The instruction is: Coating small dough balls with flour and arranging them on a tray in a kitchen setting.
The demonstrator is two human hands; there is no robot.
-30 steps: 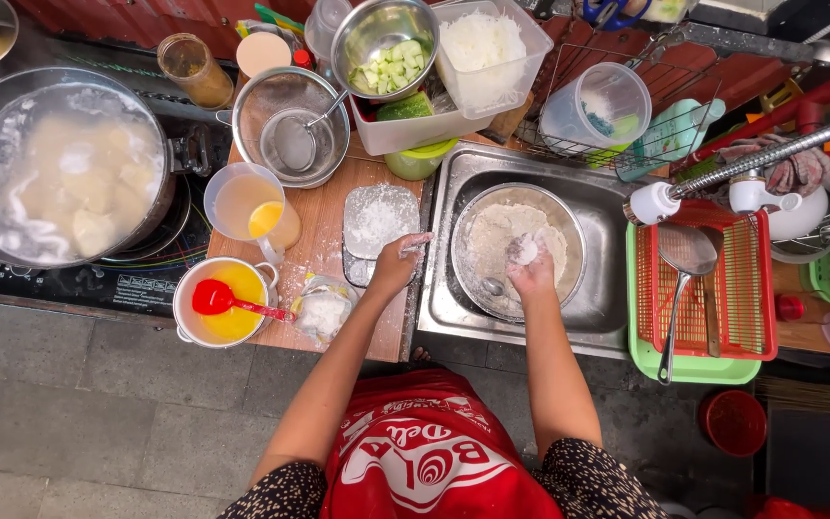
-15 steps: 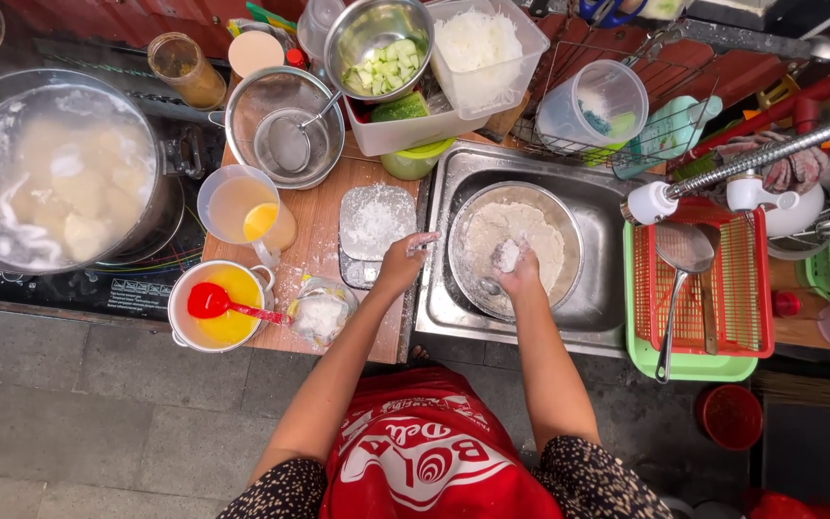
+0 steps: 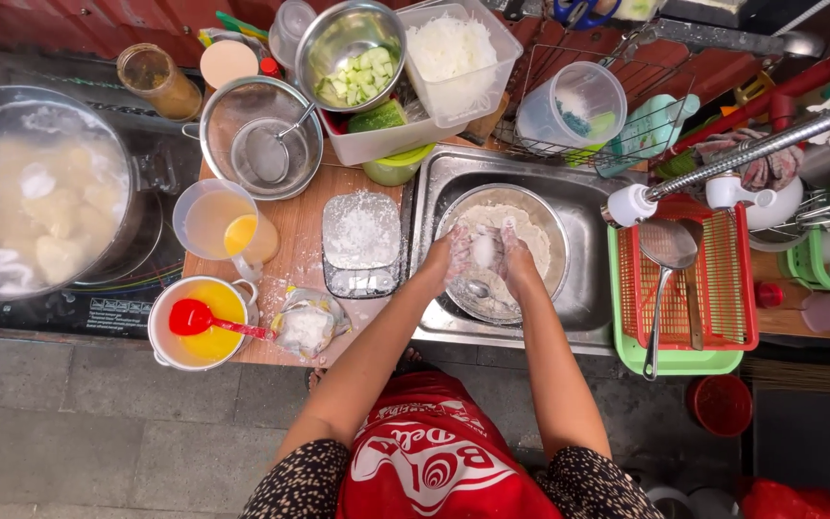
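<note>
Left hand: the flour-dusted left hand [image 3: 451, 258] cups the left side of the small pale lump of dough [image 3: 483, 250], fingers curled partway, not fully closed.
Dough: the lump sits pressed between both palms, held just above the round steel mixing bowl [image 3: 549, 231] of white flour that rests in the stainless sink [image 3: 588, 322].
Handling: it looks soft, light and sticky, likely to deform under pressure; a gentle cupped hold around its sides seems best, rather than a pinch.
Right hand: the floured right hand [image 3: 519, 261] mirrors the left, fingers bent around the lump's right side and touching it.
Nearby: a clear rectangular plastic tub of white flour [image 3: 361, 240] stands on the wooden counter [image 3: 295, 231], left of the sink.
</note>
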